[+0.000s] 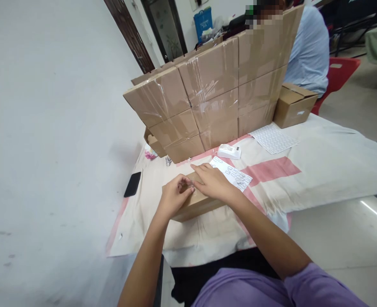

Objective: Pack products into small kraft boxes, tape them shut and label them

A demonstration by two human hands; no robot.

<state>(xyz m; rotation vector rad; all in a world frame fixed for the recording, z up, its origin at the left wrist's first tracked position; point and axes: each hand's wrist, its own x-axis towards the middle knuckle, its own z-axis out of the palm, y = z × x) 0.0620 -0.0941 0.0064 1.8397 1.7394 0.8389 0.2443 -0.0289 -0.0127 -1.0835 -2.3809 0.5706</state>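
A closed brown cardboard box [201, 207] lies on the cloth-covered table right in front of me. My left hand [174, 192] is at its left end, fingers curled into a pinch near the top face. Whatever those fingertips hold, if anything, is too small to make out. My right hand [212, 181] lies over the box top with its fingers stretched out, the thumb close to the left fingertips. Just beyond it is a white sheet with printed labels [238, 175], partly covered by the hand. Behind that sheet stands a white tape dispenser [229, 151].
A tall partition of taped cardboard [214, 94] crosses the table's far side. To its right are another sheet [274, 138] and a cardboard box [293, 106]. A black phone [132, 184] lies near the left wall. Beyond the partition, a person in a light blue shirt [308, 53] sits on a red chair [343, 74].
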